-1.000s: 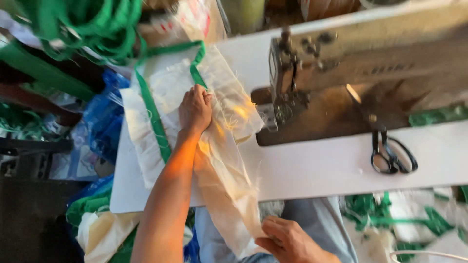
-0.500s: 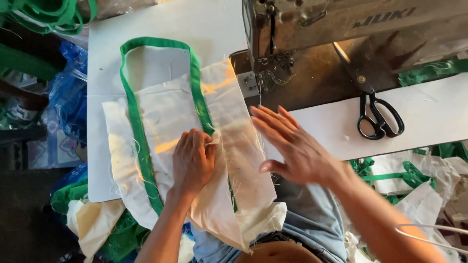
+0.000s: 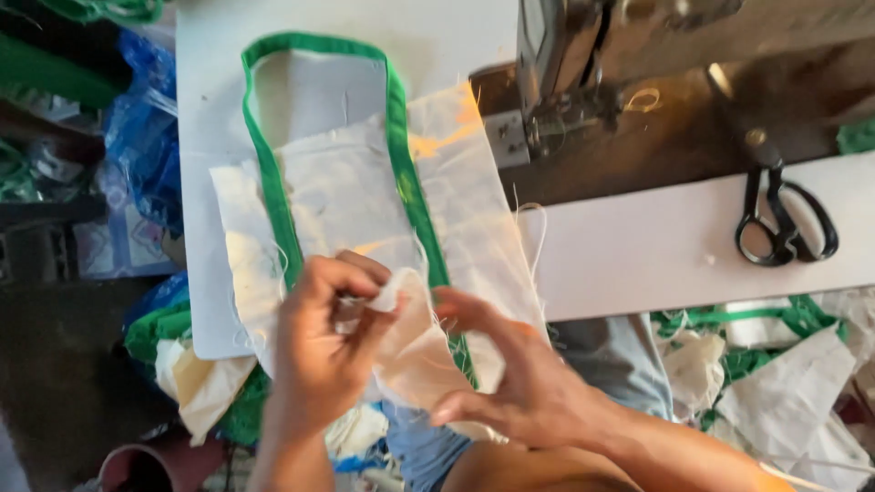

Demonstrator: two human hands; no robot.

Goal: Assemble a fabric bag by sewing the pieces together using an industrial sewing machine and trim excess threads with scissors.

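Our left hand [image 3: 324,351] pinches the white bag's [image 3: 346,210] folded edge, fingers closed on it. Our right hand [image 3: 515,383] rests beside it, fingers half-open, touching cloth. Both sit below the sewing machine [image 3: 583,82].

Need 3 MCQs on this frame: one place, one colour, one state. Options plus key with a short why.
1. Where do the scissors lie?
A. On the white table right of the sewing machine
B. On the fabric
C. In the right hand

2. What colour is the strap sewn on the white fabric piece?
A. Blue
B. Green
C. Black

3. What is the left hand doing?
A. Resting flat on bare table
B. Holding scissors
C. Pinching a folded fabric edge

Key: 1 A, the black handles rest on the table beside the sewing machine. 2 B, a green loop runs over the fabric. 3 C, fingers close on the fold; the right hand is alongside.
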